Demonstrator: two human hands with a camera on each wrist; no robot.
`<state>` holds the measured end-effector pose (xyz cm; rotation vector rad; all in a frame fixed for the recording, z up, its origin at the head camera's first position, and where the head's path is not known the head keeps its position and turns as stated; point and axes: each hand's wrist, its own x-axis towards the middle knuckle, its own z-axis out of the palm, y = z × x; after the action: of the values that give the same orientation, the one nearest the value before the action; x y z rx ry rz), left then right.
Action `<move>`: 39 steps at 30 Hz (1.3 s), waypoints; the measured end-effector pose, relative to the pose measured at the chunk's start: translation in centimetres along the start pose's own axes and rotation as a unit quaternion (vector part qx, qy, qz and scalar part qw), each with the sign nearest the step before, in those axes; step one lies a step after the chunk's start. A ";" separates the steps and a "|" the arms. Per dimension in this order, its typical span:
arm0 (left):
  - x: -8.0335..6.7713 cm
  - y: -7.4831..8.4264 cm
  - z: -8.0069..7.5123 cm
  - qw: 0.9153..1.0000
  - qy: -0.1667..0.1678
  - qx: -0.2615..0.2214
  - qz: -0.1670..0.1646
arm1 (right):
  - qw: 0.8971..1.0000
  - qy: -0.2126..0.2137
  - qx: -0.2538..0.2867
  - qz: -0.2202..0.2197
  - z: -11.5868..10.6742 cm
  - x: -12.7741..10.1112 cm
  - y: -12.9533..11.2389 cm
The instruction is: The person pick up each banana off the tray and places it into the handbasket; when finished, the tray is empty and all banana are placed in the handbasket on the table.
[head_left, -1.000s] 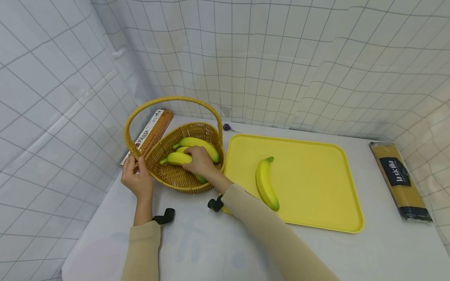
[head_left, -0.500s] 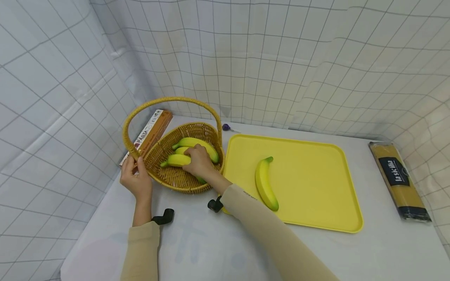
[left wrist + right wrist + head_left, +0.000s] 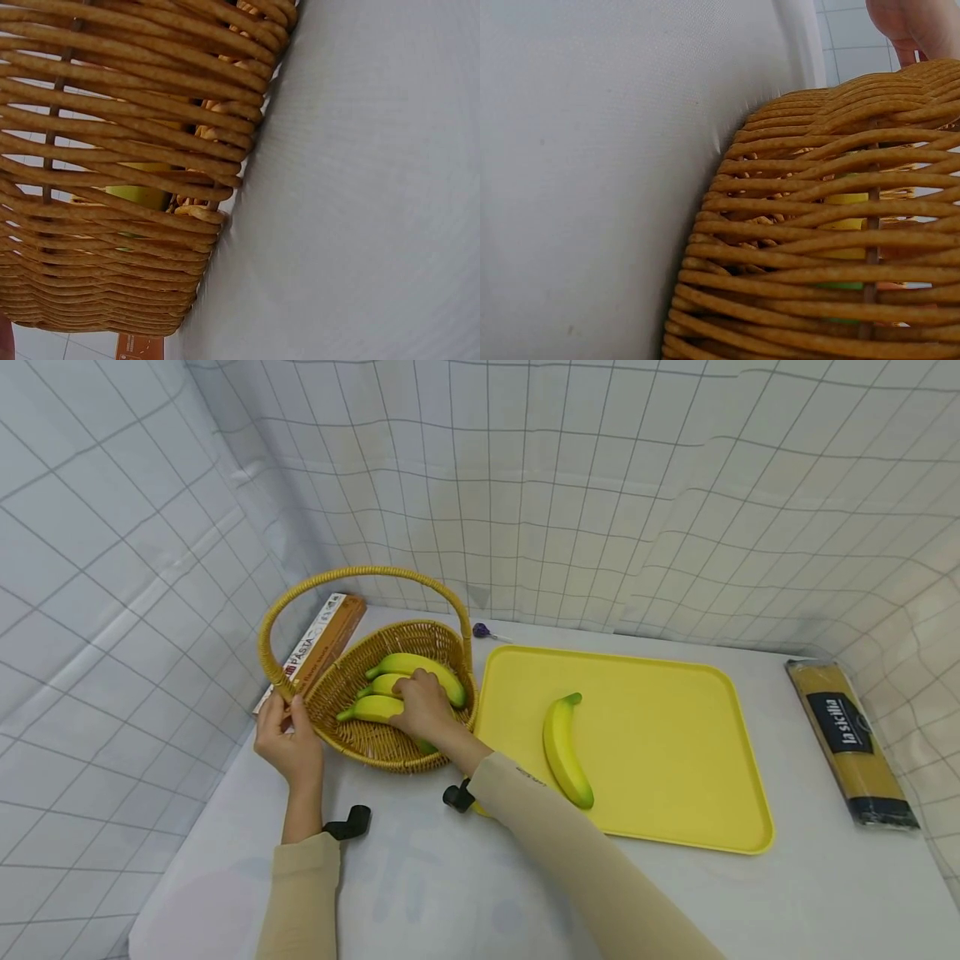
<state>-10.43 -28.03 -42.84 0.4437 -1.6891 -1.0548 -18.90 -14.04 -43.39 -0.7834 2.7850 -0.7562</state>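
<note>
In basket [image 3: 375,747]: apparently three bananas [image 3: 420,667]; tray [image 3: 675,810]: one.

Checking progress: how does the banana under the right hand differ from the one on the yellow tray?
The gripped banana lies in the wicker basket, held by the right hand, beside two others; the tray banana lies alone and untouched on the yellow tray. The first points sideways, the second toward the person. Both are yellow with green tips.

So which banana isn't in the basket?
The banana lying alone on the yellow tray, green tip pointing away. The others sit together in the wicker basket, where the right hand rests on them.
</note>
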 end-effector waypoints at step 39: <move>0.0 -0.2 0.1 1.000 -0.004 -0.004 0.001 | 0.946 0.113 0.289 -0.096 -6.3 -7.8 2.2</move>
<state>-10.60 -28.06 -42.99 0.4342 -1.6917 -1.0623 -14.95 -5.60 -39.03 -0.8876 2.4515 -1.6881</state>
